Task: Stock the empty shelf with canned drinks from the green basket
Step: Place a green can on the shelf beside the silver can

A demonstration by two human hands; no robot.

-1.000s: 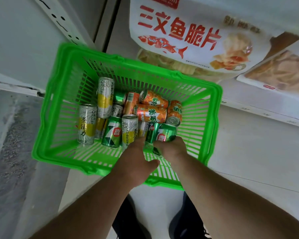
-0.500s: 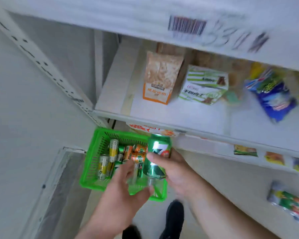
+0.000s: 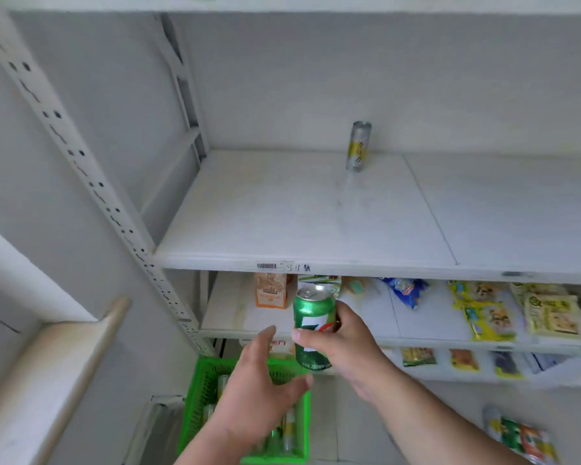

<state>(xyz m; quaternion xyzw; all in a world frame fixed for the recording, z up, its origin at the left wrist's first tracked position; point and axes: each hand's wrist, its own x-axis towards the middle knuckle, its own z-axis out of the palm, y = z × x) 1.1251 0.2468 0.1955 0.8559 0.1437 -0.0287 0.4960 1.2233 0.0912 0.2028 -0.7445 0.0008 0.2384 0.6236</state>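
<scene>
Right hand (image 3: 346,344) wraps thumb and fingers round the green aluminium soda can (image 3: 314,330), upright, held below the front edge of the bare white shelf (image 3: 282,209). Left hand (image 3: 259,380) hangs loose-fingered, holding nothing, over the green plastic basket (image 3: 195,397) on the floor. One slim silver-and-yellow can (image 3: 358,146) stands near the shelf's back edge, probably upright; it's blurry. Risk: clipping the shelf lip on the lift could knock the can loose.
</scene>
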